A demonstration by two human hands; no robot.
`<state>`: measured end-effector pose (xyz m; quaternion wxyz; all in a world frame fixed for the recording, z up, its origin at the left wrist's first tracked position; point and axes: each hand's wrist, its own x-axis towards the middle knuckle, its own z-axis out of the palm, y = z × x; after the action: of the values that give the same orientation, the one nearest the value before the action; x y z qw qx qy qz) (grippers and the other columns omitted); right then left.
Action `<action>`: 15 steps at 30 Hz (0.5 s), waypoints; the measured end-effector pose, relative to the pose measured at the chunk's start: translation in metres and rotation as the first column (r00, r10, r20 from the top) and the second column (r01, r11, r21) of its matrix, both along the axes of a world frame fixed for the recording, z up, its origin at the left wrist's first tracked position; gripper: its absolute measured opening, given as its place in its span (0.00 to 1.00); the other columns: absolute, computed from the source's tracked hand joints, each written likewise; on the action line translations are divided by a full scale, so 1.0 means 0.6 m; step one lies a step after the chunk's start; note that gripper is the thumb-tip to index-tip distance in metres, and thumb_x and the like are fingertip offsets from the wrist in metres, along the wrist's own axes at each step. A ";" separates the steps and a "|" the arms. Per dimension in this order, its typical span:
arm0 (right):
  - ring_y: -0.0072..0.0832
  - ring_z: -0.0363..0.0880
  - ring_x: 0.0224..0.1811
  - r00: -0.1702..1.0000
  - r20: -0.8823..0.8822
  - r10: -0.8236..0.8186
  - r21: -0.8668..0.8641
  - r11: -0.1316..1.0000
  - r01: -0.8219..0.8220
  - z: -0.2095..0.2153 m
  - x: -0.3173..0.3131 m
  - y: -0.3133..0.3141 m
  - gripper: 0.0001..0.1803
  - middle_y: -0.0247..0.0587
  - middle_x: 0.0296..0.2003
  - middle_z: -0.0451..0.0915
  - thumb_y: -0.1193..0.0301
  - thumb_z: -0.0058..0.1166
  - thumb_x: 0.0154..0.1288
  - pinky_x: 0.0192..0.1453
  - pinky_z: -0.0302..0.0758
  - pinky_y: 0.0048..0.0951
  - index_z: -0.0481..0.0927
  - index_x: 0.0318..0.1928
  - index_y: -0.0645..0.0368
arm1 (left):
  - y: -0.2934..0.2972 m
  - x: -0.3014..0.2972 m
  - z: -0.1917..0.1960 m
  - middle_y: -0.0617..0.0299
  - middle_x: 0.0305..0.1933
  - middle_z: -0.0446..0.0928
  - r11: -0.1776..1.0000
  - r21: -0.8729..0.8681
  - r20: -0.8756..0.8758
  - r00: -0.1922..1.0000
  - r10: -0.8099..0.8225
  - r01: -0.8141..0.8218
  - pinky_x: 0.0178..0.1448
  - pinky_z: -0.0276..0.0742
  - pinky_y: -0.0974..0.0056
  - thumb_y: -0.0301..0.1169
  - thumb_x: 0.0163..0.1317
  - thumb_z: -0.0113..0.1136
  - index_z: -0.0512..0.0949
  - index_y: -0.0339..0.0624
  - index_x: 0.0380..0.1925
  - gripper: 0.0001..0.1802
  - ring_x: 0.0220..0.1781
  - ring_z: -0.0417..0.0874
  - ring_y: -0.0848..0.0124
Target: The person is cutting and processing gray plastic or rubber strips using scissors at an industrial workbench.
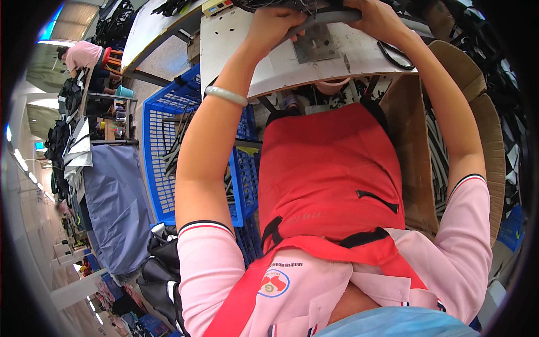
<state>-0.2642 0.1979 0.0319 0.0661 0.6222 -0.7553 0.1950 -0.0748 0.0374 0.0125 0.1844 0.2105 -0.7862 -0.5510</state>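
Both of my hands reach to the top of the view, over a white worktable. A grey padded strip stretches between them. At its left end, my left hand has its fingers closed round the strip. The right end is gripped by my right hand. Just above the strip is the dark lower part of a machine, mostly cut off by the picture's edge. Below the strip, a dark metal plate lies set in the tabletop. Near my right wrist, a thin black loop hangs at the table edge.
A blue plastic crate with grey strips stands at my left. At my right is a cardboard box holding several grey strips. A red apron covers my lap. Another person sits far left.
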 end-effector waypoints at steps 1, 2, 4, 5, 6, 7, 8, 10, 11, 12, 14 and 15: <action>0.51 0.80 0.34 1.000 0.000 -0.030 0.008 1.000 0.030 0.000 -0.002 -0.006 0.16 0.54 0.28 0.80 0.62 0.61 0.52 0.37 0.76 0.45 0.81 0.38 0.59 | -0.009 -0.005 -0.006 0.56 0.30 0.83 0.997 0.071 -0.036 0.999 -0.001 0.003 0.33 0.76 0.70 0.33 0.59 0.64 0.84 0.32 0.37 0.13 0.27 0.80 0.73; 0.52 0.80 0.30 0.999 -0.045 0.003 -0.026 1.000 -0.004 0.003 0.003 -0.011 0.17 0.55 0.24 0.79 0.62 0.63 0.52 0.35 0.75 0.46 0.81 0.38 0.61 | -0.022 -0.003 -0.017 0.56 0.30 0.83 0.998 0.069 -0.038 0.999 0.008 -0.006 0.33 0.76 0.70 0.33 0.59 0.64 0.84 0.32 0.37 0.13 0.27 0.80 0.73; 0.51 0.81 0.32 0.991 0.113 -0.078 -0.032 0.996 0.082 0.022 0.028 0.017 0.18 0.56 0.26 0.79 0.62 0.64 0.52 0.37 0.75 0.45 0.80 0.39 0.62 | -0.040 0.007 -0.040 0.56 0.32 0.83 0.969 0.241 -0.244 0.964 0.104 -0.043 0.35 0.75 0.70 0.34 0.59 0.65 0.84 0.33 0.39 0.14 0.29 0.80 0.73; 0.50 0.81 0.34 0.944 0.277 -0.178 -0.017 0.982 0.190 0.026 0.033 0.030 0.20 0.56 0.28 0.80 0.62 0.64 0.52 0.39 0.76 0.44 0.79 0.41 0.64 | -0.033 0.015 -0.038 0.56 0.32 0.83 0.969 0.244 -0.241 0.965 0.101 -0.040 0.35 0.75 0.70 0.34 0.59 0.65 0.84 0.33 0.39 0.14 0.29 0.80 0.73; 0.49 0.80 0.46 0.975 0.135 -0.177 -0.220 0.954 0.204 -0.068 -0.044 0.041 0.25 0.53 0.41 0.82 0.66 0.64 0.53 0.52 0.75 0.38 0.78 0.53 0.62 | -0.007 0.011 -0.020 0.59 0.32 0.83 0.995 0.070 -0.141 0.986 0.087 -0.077 0.36 0.74 0.71 0.35 0.61 0.64 0.84 0.34 0.41 0.15 0.30 0.79 0.76; 0.48 0.79 0.47 0.974 0.210 -0.087 -0.089 0.990 0.107 -0.056 -0.001 0.053 0.23 0.52 0.43 0.82 0.67 0.64 0.53 0.52 0.75 0.38 0.79 0.50 0.60 | -0.006 0.040 -0.019 0.61 0.32 0.83 0.981 -0.102 -0.044 0.986 0.160 -0.164 0.36 0.73 0.72 0.36 0.63 0.63 0.84 0.35 0.43 0.16 0.30 0.78 0.78; 0.47 0.79 0.48 0.993 0.118 0.025 -0.114 0.993 -0.011 -0.085 0.022 0.063 0.20 0.50 0.43 0.81 0.70 0.64 0.52 0.51 0.75 0.39 0.79 0.47 0.59 | -0.010 0.052 -0.031 0.64 0.33 0.83 0.983 -0.153 0.003 0.994 0.108 -0.106 0.37 0.74 0.72 0.37 0.62 0.64 0.83 0.35 0.45 0.17 0.31 0.78 0.79; 0.44 0.74 0.54 0.957 0.057 0.286 0.104 0.951 -0.290 -0.078 0.121 0.093 0.21 0.44 0.49 0.75 0.71 0.63 0.49 0.57 0.74 0.37 0.78 0.47 0.59 | 0.015 0.066 -0.023 0.63 0.32 0.82 0.985 -0.160 0.043 0.996 0.076 -0.068 0.33 0.72 0.72 0.39 0.60 0.66 0.83 0.35 0.44 0.19 0.28 0.76 0.79; 0.43 0.74 0.52 0.897 0.060 0.438 0.088 0.893 -0.442 -0.078 0.160 0.104 0.16 0.43 0.45 0.74 0.71 0.63 0.48 0.54 0.75 0.36 0.77 0.40 0.59 | 0.032 0.070 -0.017 0.63 0.30 0.81 0.985 -0.173 0.075 0.997 0.034 -0.021 0.30 0.71 0.71 0.40 0.58 0.68 0.84 0.34 0.43 0.20 0.26 0.74 0.79; 0.40 0.74 0.51 0.823 0.012 0.568 0.033 0.823 -0.568 -0.086 0.195 0.106 0.14 0.42 0.43 0.73 0.74 0.62 0.46 0.52 0.76 0.35 0.75 0.36 0.59 | 0.037 0.070 -0.023 0.65 0.28 0.80 0.990 -0.143 0.038 0.999 0.020 -0.014 0.27 0.69 0.72 0.41 0.58 0.68 0.84 0.33 0.42 0.21 0.23 0.72 0.80; 0.37 0.74 0.51 0.751 -0.068 0.657 -0.105 0.744 -0.660 -0.106 0.246 0.100 0.07 0.41 0.44 0.73 0.72 0.53 0.50 0.53 0.75 0.34 0.76 0.32 0.60 | 0.063 0.058 -0.013 0.65 0.31 0.82 0.990 -0.137 0.073 0.997 -0.011 0.021 0.31 0.72 0.72 0.41 0.59 0.68 0.83 0.34 0.43 0.21 0.27 0.75 0.80; 0.36 0.73 0.53 0.729 -0.241 0.640 -0.205 0.701 -0.683 -0.114 0.264 0.089 0.05 0.43 0.46 0.73 0.71 0.50 0.55 0.54 0.74 0.33 0.76 0.29 0.60 | 0.076 0.052 -0.010 0.64 0.34 0.83 0.991 -0.130 0.108 0.994 -0.022 0.036 0.34 0.74 0.72 0.41 0.59 0.68 0.83 0.34 0.44 0.21 0.31 0.78 0.79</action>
<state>-0.1057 0.2511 -0.0366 0.1357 0.8492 -0.4376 0.2625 -0.0433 0.0829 0.0062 0.1479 0.2154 -0.8326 -0.4883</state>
